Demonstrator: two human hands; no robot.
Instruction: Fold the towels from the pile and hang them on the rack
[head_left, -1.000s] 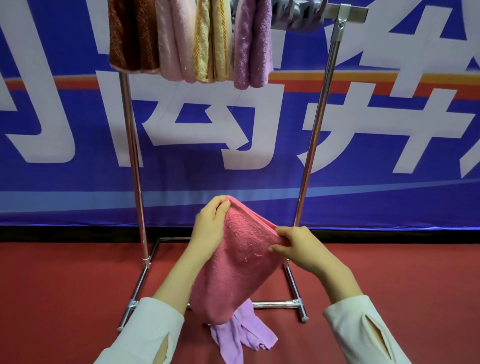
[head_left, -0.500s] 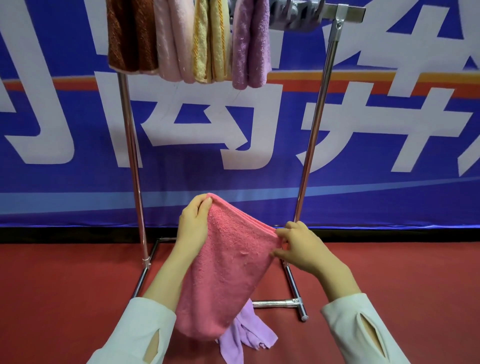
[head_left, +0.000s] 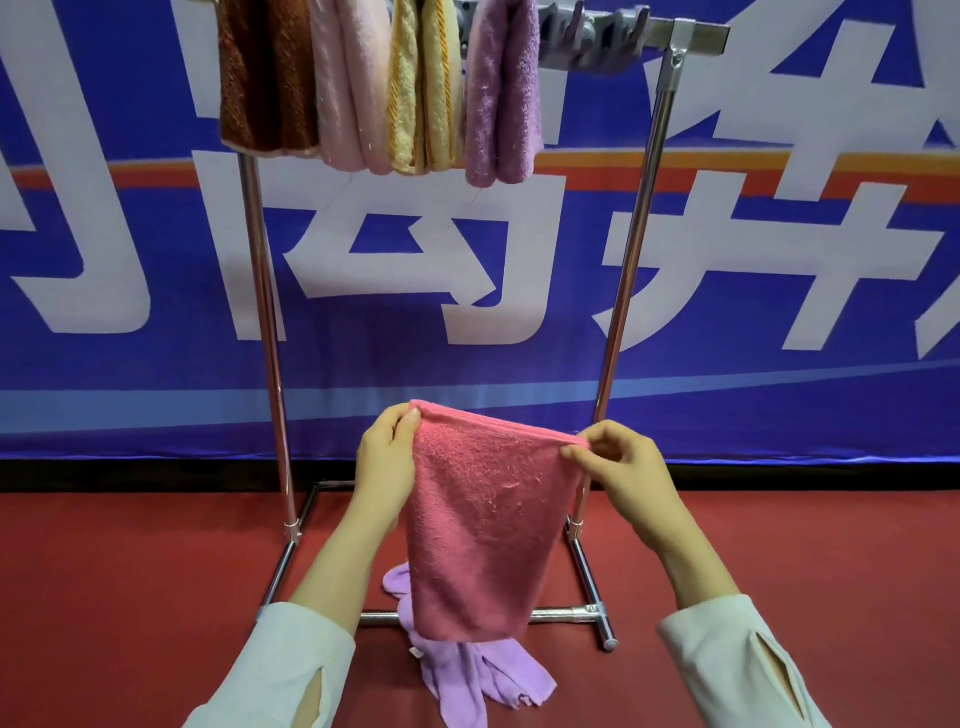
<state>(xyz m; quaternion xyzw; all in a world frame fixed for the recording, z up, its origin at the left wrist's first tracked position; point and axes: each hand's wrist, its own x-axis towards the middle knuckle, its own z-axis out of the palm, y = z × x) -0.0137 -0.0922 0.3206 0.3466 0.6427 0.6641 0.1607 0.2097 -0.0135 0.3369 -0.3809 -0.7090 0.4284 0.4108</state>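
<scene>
Backdrop: blue fabric banner (head_left: 156, 358) bearing large white characters (head_left: 857, 249), orange stripe (head_left: 779, 176) across. Black skirting strip (head_left: 130, 475) beneath. Red carpeted floor (head_left: 130, 597).

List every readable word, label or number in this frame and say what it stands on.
"内", probably, its top hidden by the hanging towels: large white character on the blue banner.
Other white banner characters: cropped by the frame, not readable.
No text visible on the pink towel or rack.
</scene>
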